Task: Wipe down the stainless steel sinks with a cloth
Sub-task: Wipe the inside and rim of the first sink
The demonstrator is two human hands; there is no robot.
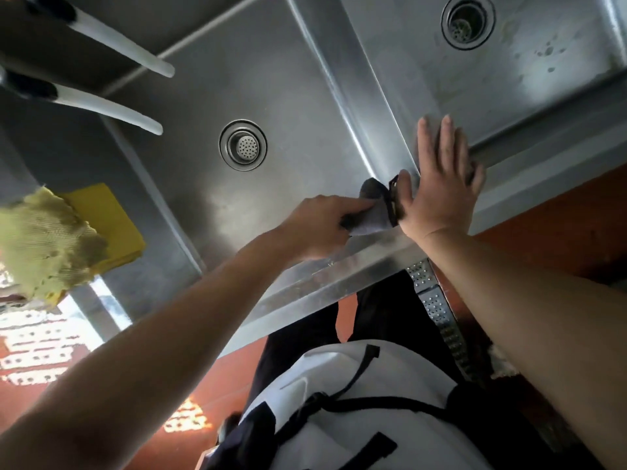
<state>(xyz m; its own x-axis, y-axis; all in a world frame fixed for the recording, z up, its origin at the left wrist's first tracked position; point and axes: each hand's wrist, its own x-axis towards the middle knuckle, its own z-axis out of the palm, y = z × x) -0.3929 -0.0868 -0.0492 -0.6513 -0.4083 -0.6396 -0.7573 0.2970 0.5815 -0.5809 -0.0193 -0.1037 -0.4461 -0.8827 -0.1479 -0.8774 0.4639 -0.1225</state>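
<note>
Two stainless steel sink basins lie below me: the left basin with its round drain and the right basin with a drain. A steel divider separates them. My left hand grips a grey cloth with a black edge, held at the near right corner of the left basin. My right hand lies flat with straight fingers on the near end of the divider, touching the cloth's other end.
A yellow sponge and a frayed yellow-green scouring cloth sit on the left rim. Two white-tipped faucet spouts hang over the left side. The sink's front rim runs across; orange floor and a perforated drain cover lie below.
</note>
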